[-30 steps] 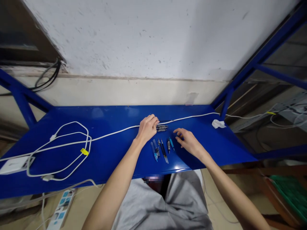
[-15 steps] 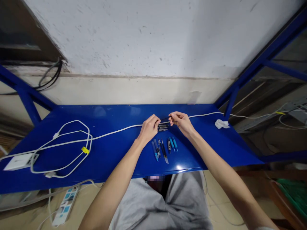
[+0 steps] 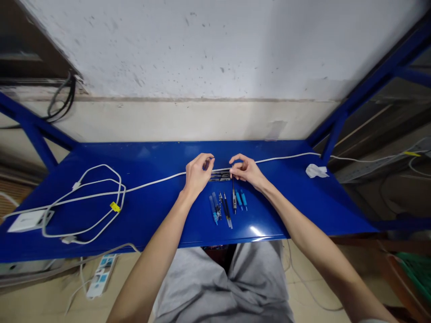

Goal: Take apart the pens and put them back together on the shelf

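The right hand is pinching a slim black rod near its far end, likely leaving its near end free — it is pointing toward the grey-and-black barrel. The left hand is holding its fingers narrowly curled — gripping anything, I cannot tell.

I'm reading this remotely as a rough workshop corner: blue metal bench running along stained wall and carrying white cable, power strip showing below.
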